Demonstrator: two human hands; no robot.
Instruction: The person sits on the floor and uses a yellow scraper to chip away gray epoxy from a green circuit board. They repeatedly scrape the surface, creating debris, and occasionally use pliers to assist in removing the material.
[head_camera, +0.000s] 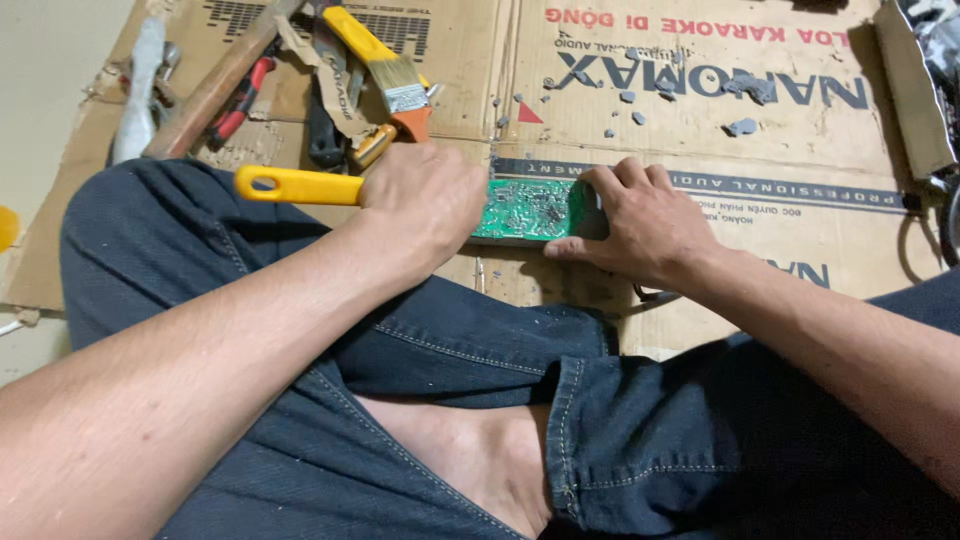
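- Nearest to me are the person's crossed legs in dark jeans (420, 420), a bare foot showing between them; the forearms reach out over the knees to the work on the cardboard sheet (700, 150) spread on the floor.
- Beyond and left of the left hand lies a heap of tools: a wooden-handled hammer (215, 85), red-handled pliers (240, 100) and a yellow-handled paintbrush (385, 65), none of them touched.
- The left hand (425, 200) is clenched around a tool with a yellow handle (295, 185); the handle sticks out to the left, and the working end is hidden under the fist, so I cannot tell what kind it is.
- Just right of that hand, touching it, lies the green circuit board (530, 208), flat on the cardboard, solder side up.
- The right hand (645, 220) presses down on the board's right end, fingers spread over its edge, pinning it.
- Beyond the right hand, grey chips (742, 127) lie scattered on the cardboard. By my reckoning some scraping or chipping is already done; the board is still being worked, not set aside.
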